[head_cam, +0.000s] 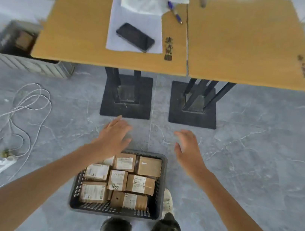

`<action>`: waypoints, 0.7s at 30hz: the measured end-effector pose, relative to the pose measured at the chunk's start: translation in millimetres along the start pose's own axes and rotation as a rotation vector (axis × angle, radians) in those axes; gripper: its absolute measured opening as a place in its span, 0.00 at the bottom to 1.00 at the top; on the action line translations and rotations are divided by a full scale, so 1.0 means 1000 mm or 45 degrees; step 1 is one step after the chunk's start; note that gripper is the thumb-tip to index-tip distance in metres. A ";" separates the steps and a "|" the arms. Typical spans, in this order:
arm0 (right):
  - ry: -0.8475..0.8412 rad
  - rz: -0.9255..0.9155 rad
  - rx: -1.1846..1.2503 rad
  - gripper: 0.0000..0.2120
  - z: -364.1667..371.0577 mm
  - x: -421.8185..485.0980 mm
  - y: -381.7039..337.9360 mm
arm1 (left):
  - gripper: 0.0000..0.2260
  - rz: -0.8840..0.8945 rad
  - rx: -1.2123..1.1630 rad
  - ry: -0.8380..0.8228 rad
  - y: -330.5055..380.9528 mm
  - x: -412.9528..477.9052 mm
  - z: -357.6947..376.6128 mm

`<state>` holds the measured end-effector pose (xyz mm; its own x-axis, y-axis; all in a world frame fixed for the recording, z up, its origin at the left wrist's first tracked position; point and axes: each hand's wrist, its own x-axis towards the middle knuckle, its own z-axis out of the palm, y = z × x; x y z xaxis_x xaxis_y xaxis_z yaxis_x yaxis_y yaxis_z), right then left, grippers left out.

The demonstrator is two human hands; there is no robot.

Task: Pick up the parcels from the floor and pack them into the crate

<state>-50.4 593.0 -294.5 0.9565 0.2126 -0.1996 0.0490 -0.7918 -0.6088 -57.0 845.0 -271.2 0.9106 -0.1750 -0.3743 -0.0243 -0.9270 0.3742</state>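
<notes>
Both hands, left (114, 136) and right (187, 149), hover empty with relaxed fingers beyond the black crate (158, 200) on the floor. Parcels (118, 180) fill it; none lies loose in view, so packing looks finished. Next likely calls for gripping the crate's rim.

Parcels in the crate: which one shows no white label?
The parcel in the crate's far right corner: its top is plain brown cardboard, while the others all show white labels.

My left forearm (66, 162) hides part of one parcel (109, 160) in the crate (157, 194), and I cannot read the label (117, 178) print.
</notes>
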 end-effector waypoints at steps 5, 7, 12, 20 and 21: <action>0.262 -0.116 0.087 0.17 -0.123 -0.023 -0.089 | 0.23 0.084 -0.003 0.244 0.064 -0.057 -0.128; 0.361 -0.147 0.132 0.15 -0.166 -0.041 -0.115 | 0.23 0.140 0.012 0.331 0.088 -0.076 -0.166; 0.531 -0.219 0.141 0.16 -0.234 -0.091 -0.153 | 0.22 0.331 0.021 0.569 0.145 -0.107 -0.233; 0.722 -0.002 0.201 0.17 -0.276 -0.168 -0.131 | 0.24 0.606 -0.097 0.499 0.227 -0.102 -0.234; 0.750 0.043 0.218 0.17 -0.280 -0.176 -0.122 | 0.24 0.635 -0.084 0.462 0.240 -0.099 -0.229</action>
<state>-143.9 491.8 29.6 0.9573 -0.2016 0.2070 0.0157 -0.6791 -0.7339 -58.5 715.9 49.7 0.8787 -0.4471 0.1674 -0.4681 -0.7382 0.4856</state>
